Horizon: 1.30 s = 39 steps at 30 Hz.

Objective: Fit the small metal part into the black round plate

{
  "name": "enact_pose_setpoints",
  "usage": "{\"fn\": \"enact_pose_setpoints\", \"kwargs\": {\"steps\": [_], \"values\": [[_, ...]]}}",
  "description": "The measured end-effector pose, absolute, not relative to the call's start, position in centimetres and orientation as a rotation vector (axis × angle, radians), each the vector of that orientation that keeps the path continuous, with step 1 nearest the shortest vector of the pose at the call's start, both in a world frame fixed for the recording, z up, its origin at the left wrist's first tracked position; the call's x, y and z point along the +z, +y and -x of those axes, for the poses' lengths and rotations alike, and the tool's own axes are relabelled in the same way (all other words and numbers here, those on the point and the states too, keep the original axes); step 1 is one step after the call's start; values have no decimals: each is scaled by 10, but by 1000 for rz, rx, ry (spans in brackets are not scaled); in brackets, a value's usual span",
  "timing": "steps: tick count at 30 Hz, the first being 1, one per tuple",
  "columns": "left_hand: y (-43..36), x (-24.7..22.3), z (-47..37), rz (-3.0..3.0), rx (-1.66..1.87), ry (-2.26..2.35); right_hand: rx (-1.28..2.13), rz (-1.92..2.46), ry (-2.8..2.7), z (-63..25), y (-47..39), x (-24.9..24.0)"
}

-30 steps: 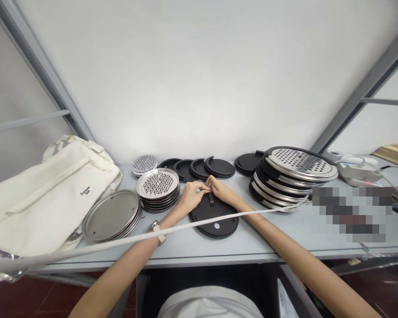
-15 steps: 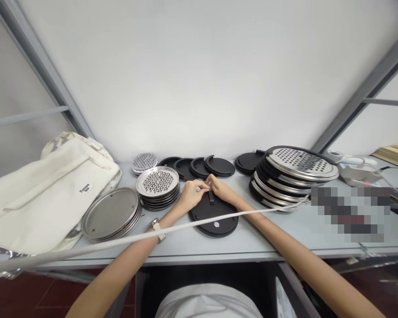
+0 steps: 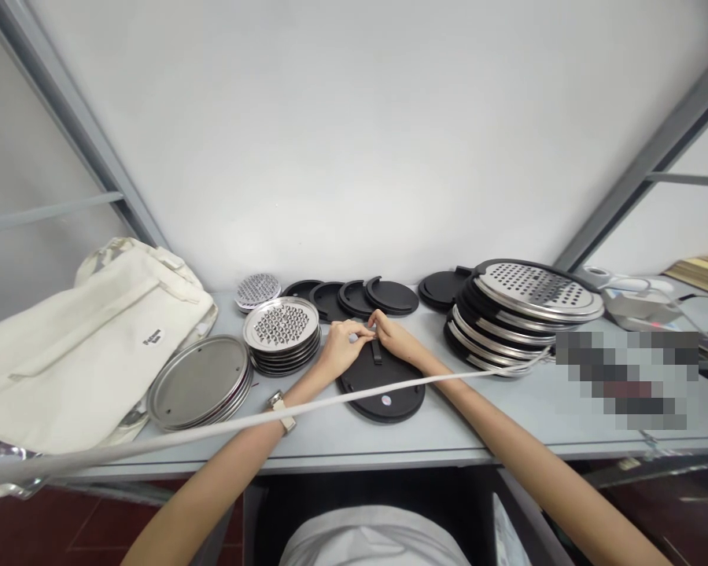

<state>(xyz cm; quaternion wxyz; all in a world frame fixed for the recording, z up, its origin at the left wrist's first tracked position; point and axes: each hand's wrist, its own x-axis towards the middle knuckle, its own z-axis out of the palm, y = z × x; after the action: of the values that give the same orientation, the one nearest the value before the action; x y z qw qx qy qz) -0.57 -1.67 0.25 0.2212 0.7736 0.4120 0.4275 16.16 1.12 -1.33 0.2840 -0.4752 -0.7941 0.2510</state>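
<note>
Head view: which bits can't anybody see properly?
All in the head view:
- Anything pinched by the left hand or right hand: too small, fingers cover it.
- Far edge of the black disc: behind the hands.
- Left end of the bag: cut off by the picture's edge.
- Words on the label: too small.
- Pixelated patch: squares hide it.

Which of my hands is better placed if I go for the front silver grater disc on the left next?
Probably your left: the left hand is close beside the stack topped by that front silver grater disc. Your right hand is farther away.
</note>
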Motion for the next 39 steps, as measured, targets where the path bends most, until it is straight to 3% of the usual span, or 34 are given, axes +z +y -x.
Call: {"fn": "enact_pose_setpoints", "kwargs": {"steps": [20, 39], "values": [[-24, 6, 6, -2273, 1114, 1258, 455, 1187, -2036, -162, 5, -4], [-27, 9, 6, -2314, 1118, 1283, 889, 1064, -2236, -191, 6, 25]]}}
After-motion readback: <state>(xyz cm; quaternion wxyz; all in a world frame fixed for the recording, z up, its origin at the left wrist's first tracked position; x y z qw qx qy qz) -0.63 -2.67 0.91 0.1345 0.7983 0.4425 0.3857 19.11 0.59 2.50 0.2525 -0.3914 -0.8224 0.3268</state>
